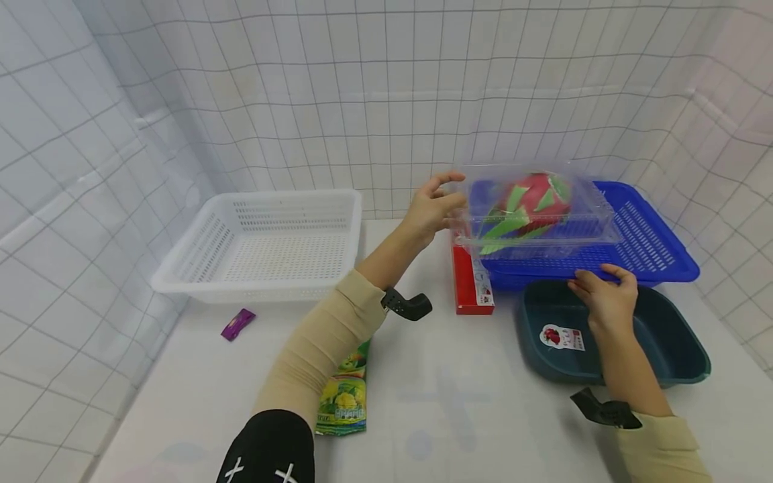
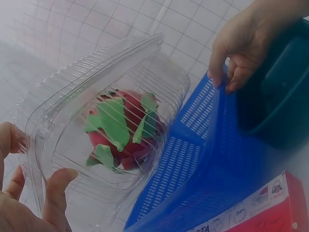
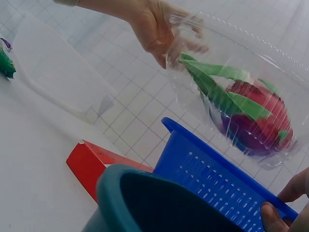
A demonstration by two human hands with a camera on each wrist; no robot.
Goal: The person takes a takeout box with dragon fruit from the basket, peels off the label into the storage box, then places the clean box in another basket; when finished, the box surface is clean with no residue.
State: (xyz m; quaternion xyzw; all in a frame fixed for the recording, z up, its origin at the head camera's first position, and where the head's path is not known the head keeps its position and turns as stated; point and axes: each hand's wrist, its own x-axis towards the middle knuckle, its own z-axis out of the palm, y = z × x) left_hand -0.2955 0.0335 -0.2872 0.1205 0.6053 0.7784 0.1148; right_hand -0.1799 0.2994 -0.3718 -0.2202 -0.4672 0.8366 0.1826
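My left hand point(image 1: 425, 211) grips one end of a clear plastic clamshell box point(image 1: 588, 225), thumb on one side and fingers on the other. Inside the box lies a red dragon fruit point(image 1: 539, 201) with green scales, seen through the plastic in every view. The box is held up above a blue perforated basket point(image 1: 649, 238). My right hand point(image 1: 610, 302) pinches the near rim of that basket, as the left wrist view shows. Below the right forearm sits a dark teal basin point(image 1: 670, 335) with a small sticker on its inner wall.
A red box point(image 1: 473, 288) lies left of the blue basket, partly beneath the clamshell. On the far left is a white perforated basket point(image 1: 284, 292). A small purple packet point(image 1: 238, 325) lies before it, and a green-yellow packet point(image 1: 345, 406) is partly under the left sleeve. Gridded curtains surround the table.
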